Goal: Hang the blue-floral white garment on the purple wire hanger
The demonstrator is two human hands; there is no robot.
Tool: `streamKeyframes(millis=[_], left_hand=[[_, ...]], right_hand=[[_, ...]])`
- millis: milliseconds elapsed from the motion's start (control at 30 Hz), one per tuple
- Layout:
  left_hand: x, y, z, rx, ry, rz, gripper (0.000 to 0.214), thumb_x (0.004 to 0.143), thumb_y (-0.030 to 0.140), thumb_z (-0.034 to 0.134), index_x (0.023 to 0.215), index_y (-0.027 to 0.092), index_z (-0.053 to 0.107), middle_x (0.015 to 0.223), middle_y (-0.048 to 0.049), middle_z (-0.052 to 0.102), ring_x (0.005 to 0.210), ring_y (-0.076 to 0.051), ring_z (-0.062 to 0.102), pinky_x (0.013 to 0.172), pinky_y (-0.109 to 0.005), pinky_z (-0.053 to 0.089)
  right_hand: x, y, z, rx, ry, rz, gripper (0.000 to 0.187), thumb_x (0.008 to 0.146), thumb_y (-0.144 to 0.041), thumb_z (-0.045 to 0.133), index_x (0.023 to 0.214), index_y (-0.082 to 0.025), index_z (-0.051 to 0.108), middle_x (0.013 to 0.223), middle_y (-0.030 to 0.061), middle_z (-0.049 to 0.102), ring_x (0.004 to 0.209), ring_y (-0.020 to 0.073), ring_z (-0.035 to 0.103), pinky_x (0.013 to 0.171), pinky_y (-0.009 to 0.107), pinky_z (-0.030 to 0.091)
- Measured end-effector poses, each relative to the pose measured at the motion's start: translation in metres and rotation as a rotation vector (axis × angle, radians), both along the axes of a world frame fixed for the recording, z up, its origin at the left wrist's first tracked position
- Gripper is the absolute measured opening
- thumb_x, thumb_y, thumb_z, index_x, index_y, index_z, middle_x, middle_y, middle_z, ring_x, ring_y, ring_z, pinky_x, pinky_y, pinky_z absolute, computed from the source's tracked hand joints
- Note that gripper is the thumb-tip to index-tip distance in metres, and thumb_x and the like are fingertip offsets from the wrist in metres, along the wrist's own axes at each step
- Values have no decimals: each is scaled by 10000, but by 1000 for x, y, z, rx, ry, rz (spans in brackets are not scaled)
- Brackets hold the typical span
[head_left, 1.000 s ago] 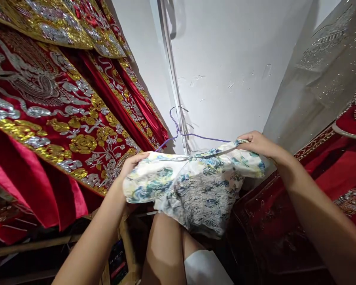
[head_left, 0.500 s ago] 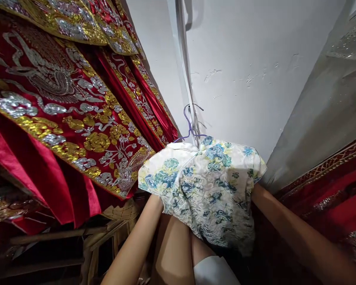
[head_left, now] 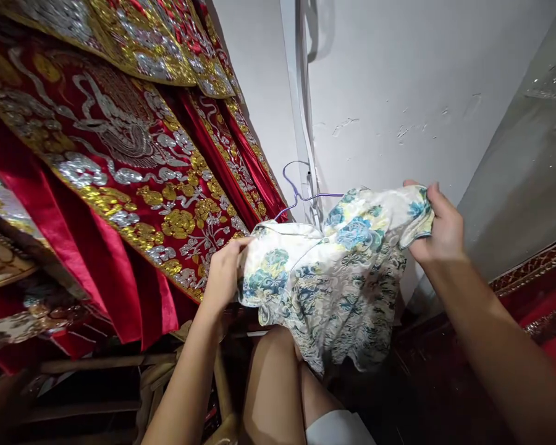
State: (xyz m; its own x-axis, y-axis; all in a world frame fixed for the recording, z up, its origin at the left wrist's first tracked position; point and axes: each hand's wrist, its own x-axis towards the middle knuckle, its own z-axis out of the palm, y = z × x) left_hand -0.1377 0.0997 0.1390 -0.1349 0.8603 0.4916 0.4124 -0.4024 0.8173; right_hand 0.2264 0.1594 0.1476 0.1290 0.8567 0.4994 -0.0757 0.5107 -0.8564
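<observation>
A white shirt (head_left: 343,278) with blue, green and yellow flowers is stretched between my hands. Its left sleeve end is pinched by my left hand (head_left: 227,269), fingers closed on the cloth. On the other side my right hand (head_left: 440,225) grips the opposite sleeve, thumb up and fingers partly behind the fabric. A thin purple hanger (head_left: 297,195) pokes out of the collar, its hook beside a metal pole; whether the hook rests on anything I cannot tell. The hanger's lower part is hidden inside the shirt.
Red cloth embroidered in gold and silver (head_left: 167,185) hangs at the left. A white wall (head_left: 375,93) with a metal pole (head_left: 301,99) stands ahead. Wooden furniture (head_left: 97,364) sits at the lower left, and clear plastic sheeting (head_left: 514,167) covers the right side, above more red cloth.
Both hands have come out from under the shirt and now hold its sleeve ends from outside. The right sleeve is raised and the shirt tilts. The hanger has shifted and shows more on the right.
</observation>
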Motion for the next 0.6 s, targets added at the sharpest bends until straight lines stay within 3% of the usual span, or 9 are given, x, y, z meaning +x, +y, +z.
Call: streamKeyframes(millis=[67, 133, 167, 233, 300, 400, 500, 600], left_hand=[[6, -2, 6, 80, 235, 60, 451, 926, 547, 558, 1091, 167, 736, 1045, -73, 758, 962, -244, 676, 888, -331, 497], [14, -5, 0, 130, 297, 109, 377, 902, 491, 615, 1101, 184, 708, 992, -48, 742, 879, -213, 658, 826, -303, 490], [19, -6, -7, 149, 258, 130, 351, 916, 489, 595, 1059, 186, 703, 944, -40, 729, 834, -199, 644, 791, -293, 486], [28, -7, -26, 190, 94, 178, 402, 968, 529, 487, 904, 184, 684, 826, -34, 679, 746, -178, 606, 722, -285, 474], [36, -8, -44, 189, -99, 202, 531, 989, 607, 389, 760, 193, 627, 719, -27, 601, 675, -169, 560, 673, -291, 461], [52, -9, -54, 142, -305, 172, 674, 974, 727, 217, 697, 215, 557, 656, -21, 535, 623, -167, 528, 643, -304, 464], [75, -16, -42, -14, -485, -74, 752, 930, 784, 67, 684, 226, 506, 661, -41, 558, 614, -176, 554, 631, -317, 494], [97, -27, -29, -97, -591, -324, 758, 931, 780, 90, 684, 217, 533, 752, -75, 594, 687, -196, 587, 700, -353, 533]], right_hand=[[-21, -29, 17, -33, 142, 109, 503, 945, -680, 427, 1262, -324, 588, 1124, 80, 721, 914, 279, 702, 726, 401, 597], [-41, -67, 21, -29, 53, 311, 487, 949, -676, 452, 1190, -299, 644, 1099, 68, 725, 897, 267, 716, 709, 388, 598], [-49, -86, 20, -23, -37, 446, 513, 911, -707, 510, 1102, -271, 700, 1024, 74, 741, 844, 266, 724, 687, 379, 597], [-59, -116, 12, 20, -322, 801, 581, 867, -732, 582, 1137, -243, 740, 1029, 87, 763, 904, 275, 739, 764, 374, 598], [-64, -129, 2, 83, -603, 936, 557, 874, -654, 649, 1253, -252, 718, 1135, 97, 764, 1029, 287, 730, 883, 386, 579], [-70, -117, -18, 260, -835, 668, 480, 909, -413, 692, 1369, -284, 644, 1303, 103, 711, 1207, 292, 661, 1032, 431, 520], [-80, -88, -49, 453, -967, 391, 803, 840, -342, 729, 1568, -228, 407, 1544, 159, 508, 1431, 345, 460, 1176, 529, 381], [-90, -66, -86, 548, -1049, 175, 1075, 758, -373, 743, 1643, -159, 170, 1611, 214, 380, 1473, 408, 365, 1191, 596, 312]])
